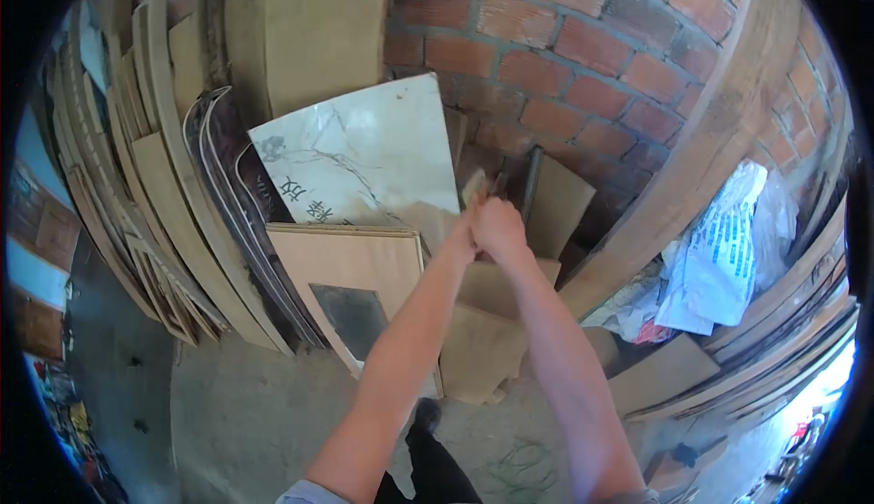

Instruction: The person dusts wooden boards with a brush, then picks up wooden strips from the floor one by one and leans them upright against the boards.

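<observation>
tan piece first, since that's where both hands meet: it pokes out past the knuckles, over the stacked boards, too blurred for me to say what it is. right hand looks curled up, fingers together and probably clamped on it, but the contact itself is hidden. left hand is tucked right against the right one, can't tell what its fingers are doing. two hands that close is likely for a firmer grip, and the arms reach out straight because the stack stands beyond the feet.

nearest on the floor is a black shoe. then a pale wood panel with a dark inset, and a brown board off its right edge, both stood on end, i guess to save room. behind the panel's top edge a marbled board sits tilted, its bottom hidden, maybe propped by its neighbours. farthest back is the brick wall, with a thick timber slanting up on the right, presumably leaned there for support.
</observation>
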Demonstrator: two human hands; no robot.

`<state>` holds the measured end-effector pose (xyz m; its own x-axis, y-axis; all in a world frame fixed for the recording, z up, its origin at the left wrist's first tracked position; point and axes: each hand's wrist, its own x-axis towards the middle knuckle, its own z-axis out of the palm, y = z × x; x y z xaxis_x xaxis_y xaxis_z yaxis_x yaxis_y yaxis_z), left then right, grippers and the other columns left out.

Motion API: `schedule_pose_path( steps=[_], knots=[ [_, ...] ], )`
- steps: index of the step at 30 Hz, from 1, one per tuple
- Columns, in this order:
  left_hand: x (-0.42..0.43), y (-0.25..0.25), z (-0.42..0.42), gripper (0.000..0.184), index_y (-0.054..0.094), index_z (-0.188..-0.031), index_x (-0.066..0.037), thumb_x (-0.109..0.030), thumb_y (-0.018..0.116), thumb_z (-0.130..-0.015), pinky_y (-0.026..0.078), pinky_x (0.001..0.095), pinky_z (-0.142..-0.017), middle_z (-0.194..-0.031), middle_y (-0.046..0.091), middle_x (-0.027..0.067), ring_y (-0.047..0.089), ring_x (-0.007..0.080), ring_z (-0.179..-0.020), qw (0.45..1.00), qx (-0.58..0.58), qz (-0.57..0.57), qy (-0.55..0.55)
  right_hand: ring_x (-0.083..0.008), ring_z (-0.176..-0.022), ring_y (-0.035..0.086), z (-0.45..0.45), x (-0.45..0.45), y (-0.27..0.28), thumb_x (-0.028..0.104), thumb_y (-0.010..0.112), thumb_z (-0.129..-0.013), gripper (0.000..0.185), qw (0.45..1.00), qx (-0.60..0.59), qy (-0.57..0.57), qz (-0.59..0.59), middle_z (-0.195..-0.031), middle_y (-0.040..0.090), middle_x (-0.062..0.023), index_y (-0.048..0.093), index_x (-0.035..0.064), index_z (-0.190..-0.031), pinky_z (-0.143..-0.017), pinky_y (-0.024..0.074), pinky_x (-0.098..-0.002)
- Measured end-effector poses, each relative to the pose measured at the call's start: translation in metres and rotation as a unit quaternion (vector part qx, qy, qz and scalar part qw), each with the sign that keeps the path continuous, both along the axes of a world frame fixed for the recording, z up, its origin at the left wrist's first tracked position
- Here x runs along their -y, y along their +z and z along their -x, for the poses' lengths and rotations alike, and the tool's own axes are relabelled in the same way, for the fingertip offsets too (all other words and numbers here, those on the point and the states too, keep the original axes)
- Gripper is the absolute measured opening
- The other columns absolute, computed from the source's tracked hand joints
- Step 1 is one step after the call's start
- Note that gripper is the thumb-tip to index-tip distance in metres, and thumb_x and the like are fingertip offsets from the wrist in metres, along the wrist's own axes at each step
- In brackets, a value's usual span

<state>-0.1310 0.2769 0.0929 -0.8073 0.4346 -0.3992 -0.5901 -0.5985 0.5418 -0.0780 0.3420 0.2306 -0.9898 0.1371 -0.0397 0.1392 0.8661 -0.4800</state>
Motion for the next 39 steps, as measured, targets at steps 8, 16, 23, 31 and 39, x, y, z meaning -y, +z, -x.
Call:
schedule_pose_path(
  steps=[8,16,23,31,39],
  knots=[
    [0.093,0.102,-0.120,0.038,0.060,-0.113,-0.005,-0.039,0.053,-0.099,0.048,0.0251,-0.065,-0.101,0.067,0.0035,0.059,0.0101,-0.070,0.954,-0.171,0.240,0.060,-0.0414,-0.088,0.066,-0.047,0.004,0.004,0.033,0.051,-0.098,0.033,0.960,-0.094,0.078,0.252,-0.091,0.068,-0.0241,0.063,0.0028,-0.105,-0.076,0.0516,-0.0476],
    [0.285,0.055,-0.294,0.029,0.061,-0.113,-0.004,-0.029,0.052,-0.100,0.053,0.0262,-0.066,-0.099,0.068,0.0087,0.063,0.0126,-0.073,0.889,-0.020,0.437,0.136,-0.0472,-0.087,0.061,0.009,0.036,0.011,0.028,0.047,-0.100,0.033,0.976,-0.152,0.049,0.145,-0.086,0.065,-0.0276,0.063,-0.0013,-0.099,-0.073,0.0480,-0.0520],
    [0.346,0.016,-0.395,0.033,0.061,-0.111,-0.005,-0.034,0.051,-0.098,0.054,0.0304,-0.064,-0.096,0.068,0.0073,0.063,0.0140,-0.068,0.866,0.065,0.452,0.203,-0.0469,-0.083,0.062,-0.015,0.052,-0.010,0.026,0.046,-0.100,0.033,0.974,-0.134,0.061,0.170,-0.084,0.064,-0.0282,0.062,-0.0019,-0.097,-0.072,0.0474,-0.0529],
    [0.312,0.001,-0.399,0.031,0.061,-0.112,-0.005,-0.031,0.051,-0.099,0.054,0.0290,-0.066,-0.096,0.067,0.0079,0.062,0.0131,-0.069,0.909,0.057,0.383,0.158,-0.0451,-0.074,0.063,-0.105,0.116,-0.092,0.031,0.046,-0.099,0.033,0.992,-0.048,0.101,0.061,-0.077,0.065,-0.0248,0.062,0.0018,-0.100,-0.068,0.0491,-0.0555],
    [0.348,-0.024,-0.419,0.031,0.063,-0.110,-0.005,-0.033,0.054,-0.099,0.054,0.0289,-0.066,-0.094,0.068,0.0076,0.062,0.0127,-0.068,0.917,0.049,0.376,0.123,-0.0473,-0.074,0.063,-0.126,0.115,-0.129,0.031,0.042,-0.102,0.033,0.992,-0.014,0.124,-0.008,-0.076,0.064,-0.0271,0.059,0.0036,-0.098,-0.068,0.0503,-0.0566]
  ],
)
